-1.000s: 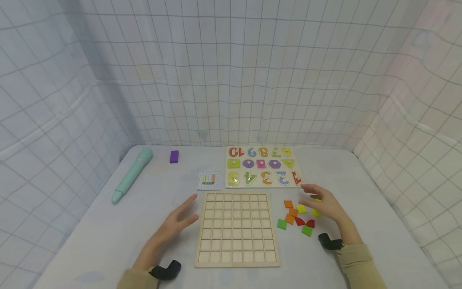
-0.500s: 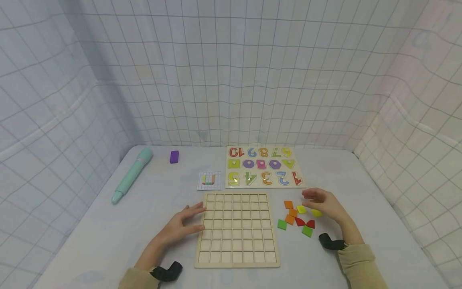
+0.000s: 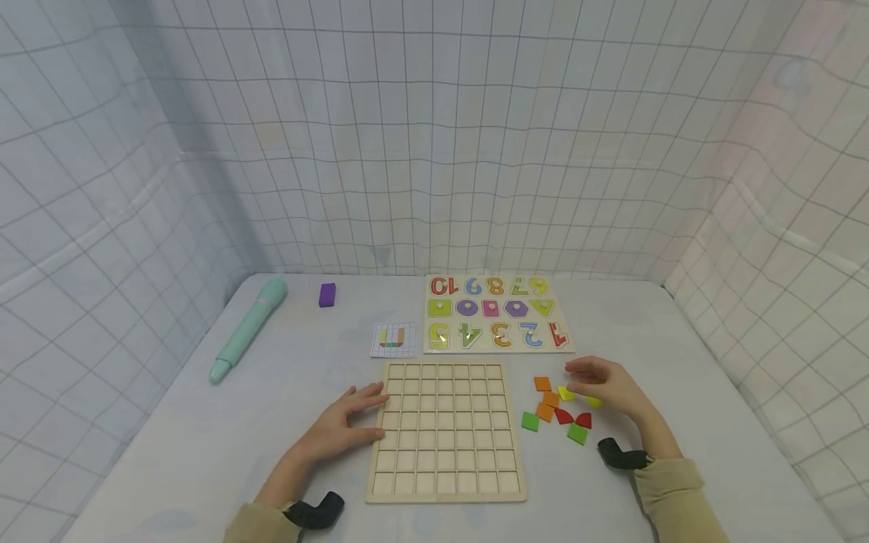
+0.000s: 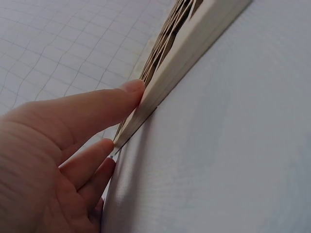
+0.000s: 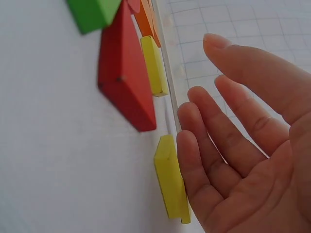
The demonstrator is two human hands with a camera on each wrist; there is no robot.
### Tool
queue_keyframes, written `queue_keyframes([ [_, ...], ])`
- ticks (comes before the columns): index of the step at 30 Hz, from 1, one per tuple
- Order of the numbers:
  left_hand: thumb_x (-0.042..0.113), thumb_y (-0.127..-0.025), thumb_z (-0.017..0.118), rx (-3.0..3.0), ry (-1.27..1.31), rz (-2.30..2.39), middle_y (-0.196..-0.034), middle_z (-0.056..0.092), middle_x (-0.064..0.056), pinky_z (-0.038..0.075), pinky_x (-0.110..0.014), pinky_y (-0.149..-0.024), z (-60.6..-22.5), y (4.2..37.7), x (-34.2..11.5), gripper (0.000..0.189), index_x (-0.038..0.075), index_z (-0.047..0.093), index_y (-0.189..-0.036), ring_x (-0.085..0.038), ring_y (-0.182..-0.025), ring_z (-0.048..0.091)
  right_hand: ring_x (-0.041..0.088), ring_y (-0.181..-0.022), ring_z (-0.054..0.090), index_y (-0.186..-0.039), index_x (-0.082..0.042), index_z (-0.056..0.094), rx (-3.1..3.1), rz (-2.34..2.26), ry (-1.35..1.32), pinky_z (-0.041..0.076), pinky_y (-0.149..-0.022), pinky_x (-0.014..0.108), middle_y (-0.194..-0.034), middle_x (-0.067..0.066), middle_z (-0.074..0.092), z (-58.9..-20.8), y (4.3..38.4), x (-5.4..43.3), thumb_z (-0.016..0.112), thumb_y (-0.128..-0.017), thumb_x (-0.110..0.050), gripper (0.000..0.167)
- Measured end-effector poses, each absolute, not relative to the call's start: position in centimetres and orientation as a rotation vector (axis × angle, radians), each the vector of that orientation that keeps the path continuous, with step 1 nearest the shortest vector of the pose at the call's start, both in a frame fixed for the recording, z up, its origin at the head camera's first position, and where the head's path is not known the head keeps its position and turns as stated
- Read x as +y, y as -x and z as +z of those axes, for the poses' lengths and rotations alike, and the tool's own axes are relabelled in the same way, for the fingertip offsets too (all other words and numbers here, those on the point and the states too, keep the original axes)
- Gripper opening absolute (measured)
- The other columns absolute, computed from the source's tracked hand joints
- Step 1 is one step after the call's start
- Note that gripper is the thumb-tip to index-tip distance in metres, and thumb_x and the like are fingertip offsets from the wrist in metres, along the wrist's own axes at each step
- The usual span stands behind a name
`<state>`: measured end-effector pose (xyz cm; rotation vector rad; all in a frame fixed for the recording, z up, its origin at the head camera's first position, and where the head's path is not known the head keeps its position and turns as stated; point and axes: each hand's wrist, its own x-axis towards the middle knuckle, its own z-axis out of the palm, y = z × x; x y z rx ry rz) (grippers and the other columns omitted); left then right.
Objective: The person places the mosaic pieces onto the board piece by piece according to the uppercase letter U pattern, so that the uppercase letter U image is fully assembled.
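A wooden grid board [image 3: 445, 498] lies flat on the table with its squares bare. My left hand [image 3: 342, 427] touches the board's left edge with thumb and fingertips, the fingers fairly straight; the left wrist view shows the thumb [image 4: 127, 92] against the wooden rim. To the right of the board, my right hand [image 3: 609, 386] hovers over loose colored tiles, fingers relaxed and holding nothing. Nearest it are yellow tiles [image 5: 167, 177], partly covered by the hand in the head view. Red quarter-round tiles [image 3: 584, 421], orange square tiles [image 3: 545, 412] and green square tiles [image 3: 578, 434] lie close by.
Behind the grid board lie a pattern card [image 3: 393, 340] and a number puzzle board [image 3: 498, 349]. A purple block [image 3: 327, 295] sits at the back left, beside a long mint-green wand-shaped thing [image 3: 247, 330]. Gridded white cloth [image 3: 434, 151] hangs around the table.
My left hand has moved right, from beside the grid board to its left edge. My right hand has lowered slightly toward the tiles, its fingers a little closer together.
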<state>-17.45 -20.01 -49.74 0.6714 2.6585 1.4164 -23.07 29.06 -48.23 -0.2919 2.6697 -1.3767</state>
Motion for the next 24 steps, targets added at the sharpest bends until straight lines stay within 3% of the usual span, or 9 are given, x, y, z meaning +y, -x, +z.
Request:
queue_keyframes([
  [10, 0.024, -0.075, 0.079, 2.655, -0.709, 1.435, -0.140, 0.045, -0.017, 0.009, -0.051, -0.114, -49.36, 17.39, -19.77, 0.049, 0.005, 0.065, -0.118, -0.036, -0.133, 0.034, 0.023, -0.099, 0.057, -0.115, -0.007, 0.063, 2.650, -1.344, 0.255, 0.051, -0.085, 0.025, -0.113, 0.008, 0.063, -48.50, 23.17, 28.94, 0.076, -0.079, -0.032, 0.046],
  [24, 0.030, -0.074, 0.080, 2.703, -0.635, 1.389, -0.142, 0.044, -0.011, 0.010, -0.044, -0.115, -49.91, 17.52, -19.90, 0.051, 0.006, 0.066, -0.117, -0.031, -0.134, 0.034, 0.023, -0.097, 0.054, -0.112, -0.006, 0.064, 2.647, -1.306, 0.312, 0.049, -0.085, 0.028, -0.111, 0.007, 0.063, -48.54, 23.09, 28.92, 0.077, -0.078, -0.023, 0.040],
])
